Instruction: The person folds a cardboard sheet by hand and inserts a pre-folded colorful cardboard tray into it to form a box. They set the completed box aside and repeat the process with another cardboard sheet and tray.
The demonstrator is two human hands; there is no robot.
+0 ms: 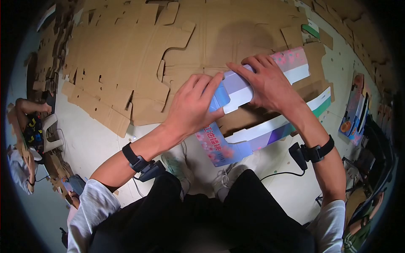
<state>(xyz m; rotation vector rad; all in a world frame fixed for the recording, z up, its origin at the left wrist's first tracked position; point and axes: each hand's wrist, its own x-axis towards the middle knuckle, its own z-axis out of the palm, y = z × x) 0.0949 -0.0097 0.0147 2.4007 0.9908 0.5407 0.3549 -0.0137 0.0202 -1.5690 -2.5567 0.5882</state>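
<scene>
A printed cardboard box (238,88), blue and lilac with white edges and pink blossoms, lies partly folded over flat brown cardboard. My left hand (194,101) grips its left corner, with the thumb below the edge and the fingers on top. My right hand (270,82) is wrapped over the lilac panel a little to the right, thumb and fingers bent round it. Below the hands the box is open and shows its brown inside. Its front panel (217,145) carries red characters and blossoms, and hangs towards my shoes.
Large flat cardboard sheets (118,55) cover the floor ahead. Another printed piece (355,109) lies at the right by a dark object. People sit at the far left, near a white stool (50,133); another person's arm (367,215) shows at the lower right.
</scene>
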